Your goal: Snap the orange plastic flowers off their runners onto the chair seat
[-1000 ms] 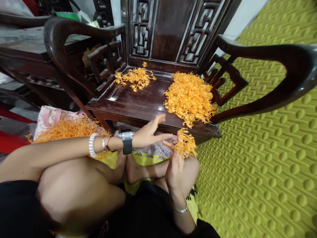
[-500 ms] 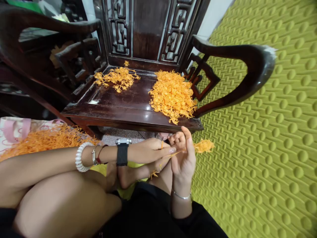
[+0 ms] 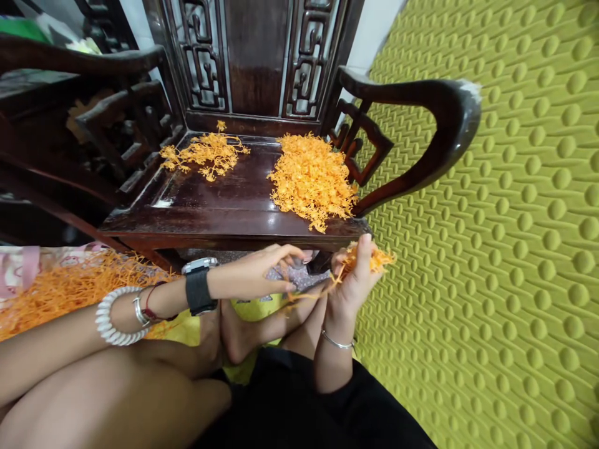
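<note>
My right hand (image 3: 353,280) is closed around a small bunch of orange strands (image 3: 377,259), held just below the front edge of the dark wooden chair seat (image 3: 224,206). My left hand (image 3: 255,274), with a black watch and bracelets on its wrist, pinches thin orange strands that trail from that bunch toward my crossed legs. On the seat lie a big heap of orange strands (image 3: 311,181) at the right and a smaller, sparser clump (image 3: 203,153) at the back left.
A large pile of loose orange strands (image 3: 65,287) lies on a pink-patterned cloth at my left. The chair's curved armrests (image 3: 421,100) reach forward on both sides. A green bumpy mat (image 3: 505,249) covers the floor to the right.
The view has shifted, so the chair sits further left. My left hand went from spread fingers to a pinch on strands. My right hand turned and closed round its bunch.
</note>
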Tool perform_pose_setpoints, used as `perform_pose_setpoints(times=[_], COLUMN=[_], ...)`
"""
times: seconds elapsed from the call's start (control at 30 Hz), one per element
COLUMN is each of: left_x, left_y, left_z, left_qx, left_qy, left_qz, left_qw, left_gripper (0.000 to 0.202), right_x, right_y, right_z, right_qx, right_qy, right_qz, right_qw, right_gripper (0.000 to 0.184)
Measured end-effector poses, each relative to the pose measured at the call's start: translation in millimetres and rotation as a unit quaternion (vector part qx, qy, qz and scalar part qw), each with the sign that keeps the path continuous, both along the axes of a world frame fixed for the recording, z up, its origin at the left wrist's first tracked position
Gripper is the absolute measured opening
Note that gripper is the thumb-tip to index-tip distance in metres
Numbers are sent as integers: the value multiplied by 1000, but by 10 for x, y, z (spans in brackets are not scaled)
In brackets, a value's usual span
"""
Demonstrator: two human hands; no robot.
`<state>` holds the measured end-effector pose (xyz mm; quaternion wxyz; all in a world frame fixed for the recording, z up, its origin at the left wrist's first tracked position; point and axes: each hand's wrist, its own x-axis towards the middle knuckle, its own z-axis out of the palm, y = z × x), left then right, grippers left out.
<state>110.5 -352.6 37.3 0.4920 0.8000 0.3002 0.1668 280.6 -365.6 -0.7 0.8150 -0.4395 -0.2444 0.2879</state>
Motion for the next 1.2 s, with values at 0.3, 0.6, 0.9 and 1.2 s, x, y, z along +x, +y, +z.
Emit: perform_pose_setpoints(times=[0.3, 0.6, 0.9, 1.2], left_x=[301, 595, 601, 493], left_y=[-82, -170, -99, -151], left_z=[-13, -104, -85, 143], left_qx=[-183, -190, -284, -480], left_qy=[-98, -113, -236, -206], left_qz=[19, 108, 192, 124], left_qw=[978, 969, 909, 844], left_gripper=[27, 27, 15, 40], right_x=[-201, -107, -69, 87], right_y=[21, 105, 33, 140], right_z=[115, 137, 238, -19], right_qx=[35, 51, 150, 316], right_qy=[-29, 106, 108, 367], right_qz=[157, 260, 235, 480], right_qw=[987, 958, 954, 731], right_gripper=[17, 28, 63, 58])
